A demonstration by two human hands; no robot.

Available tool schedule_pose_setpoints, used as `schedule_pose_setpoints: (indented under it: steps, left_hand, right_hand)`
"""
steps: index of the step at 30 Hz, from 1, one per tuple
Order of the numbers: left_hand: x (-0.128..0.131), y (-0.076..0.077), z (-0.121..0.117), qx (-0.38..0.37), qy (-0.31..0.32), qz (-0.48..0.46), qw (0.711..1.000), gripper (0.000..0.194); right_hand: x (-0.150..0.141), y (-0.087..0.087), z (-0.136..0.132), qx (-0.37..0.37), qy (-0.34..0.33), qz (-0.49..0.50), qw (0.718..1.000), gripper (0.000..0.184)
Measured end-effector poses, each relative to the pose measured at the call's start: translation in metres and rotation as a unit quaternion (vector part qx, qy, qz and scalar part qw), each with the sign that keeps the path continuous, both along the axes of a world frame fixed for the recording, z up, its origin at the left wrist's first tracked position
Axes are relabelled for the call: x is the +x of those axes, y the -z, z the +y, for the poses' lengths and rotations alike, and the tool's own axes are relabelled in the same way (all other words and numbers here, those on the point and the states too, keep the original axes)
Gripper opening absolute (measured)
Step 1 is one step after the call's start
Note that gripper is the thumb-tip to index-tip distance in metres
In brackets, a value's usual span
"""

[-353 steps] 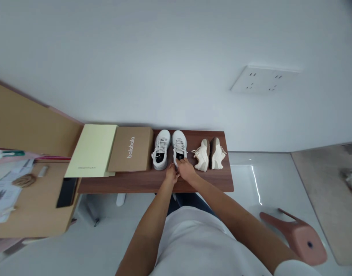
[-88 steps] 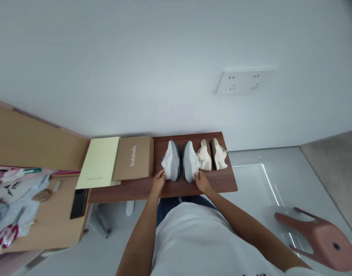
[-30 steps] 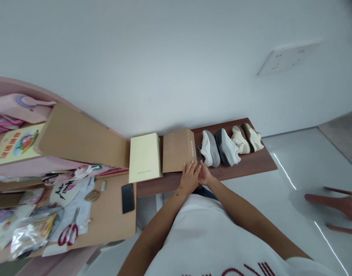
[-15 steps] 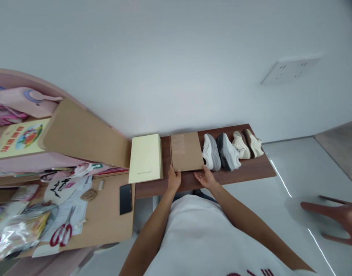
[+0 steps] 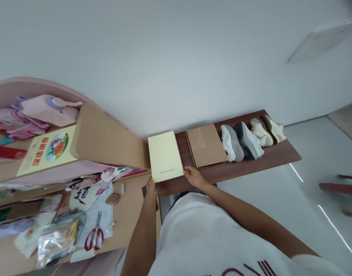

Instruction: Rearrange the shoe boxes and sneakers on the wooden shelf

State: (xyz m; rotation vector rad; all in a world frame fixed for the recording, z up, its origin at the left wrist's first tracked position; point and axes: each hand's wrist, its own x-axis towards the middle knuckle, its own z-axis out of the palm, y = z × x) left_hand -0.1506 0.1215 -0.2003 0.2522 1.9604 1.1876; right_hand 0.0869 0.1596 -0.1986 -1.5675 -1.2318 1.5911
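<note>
A pale yellow box point(image 5: 165, 155) with small lettering lies at the left end of the dark wooden bench point(image 5: 171, 188). My left hand point(image 5: 151, 187) grips its near left corner, with some fingers hidden. At the near right corner, my right hand point(image 5: 193, 176) has its fingers against the box's side. To the right rests a closed brown cardboard box point(image 5: 207, 147), apart from both hands. Beyond it stand grey-white sneakers point(image 5: 231, 143) point(image 5: 249, 142) and a cream and brown pair of shoes point(image 5: 261, 132) point(image 5: 273, 129).
Left of the bench, a desk point(image 5: 127, 226) holds red-handled scissors point(image 5: 94, 237), papers, a plastic packet point(image 5: 56, 241) and a dark phone point(image 5: 144, 191) partly behind my left arm. A shelf panel point(image 5: 107, 143) rises there. A brown stool point(image 5: 341, 188) stands at right; the wall runs behind.
Both hands have left the brown cardboard box and moved left to the pale yellow box. My view has turned left, so everything sits farther right in the picture.
</note>
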Motion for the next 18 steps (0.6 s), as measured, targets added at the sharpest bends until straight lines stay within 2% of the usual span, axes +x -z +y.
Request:
schedule_pose_setpoints:
  steps: [2, 4, 6, 10, 14, 18]
  left_hand:
    - [-0.006, 0.003, 0.006, -0.018, 0.007, -0.041, 0.999, 0.010]
    - [-0.006, 0.002, 0.010, -0.014, 0.011, -0.090, 0.996, 0.015]
    - [-0.004, -0.001, 0.012, 0.001, 0.017, -0.138, 0.990, 0.021]
    - [-0.005, -0.011, 0.003, 0.006, 0.062, -0.184, 0.981, 0.033]
    - [-0.019, -0.021, -0.011, -0.009, 0.068, -0.152, 0.986, 0.041]
    - [-0.019, -0.032, -0.015, 0.049, 0.022, -0.102, 0.993, 0.040]
  right_hand:
    - [-0.028, 0.002, 0.009, -0.026, -0.038, -0.016, 0.999, 0.037]
    - [-0.043, 0.006, 0.018, -0.055, -0.037, -0.009, 0.998, 0.046]
    - [-0.047, 0.010, 0.023, -0.070, -0.015, 0.003, 0.997, 0.049]
    - [-0.039, 0.014, 0.021, -0.071, 0.027, 0.007, 0.997, 0.041]
    - [-0.035, 0.014, 0.006, -0.071, 0.064, 0.050, 0.994, 0.042]
    - [-0.038, 0.012, -0.007, -0.093, 0.063, 0.032, 0.993, 0.055]
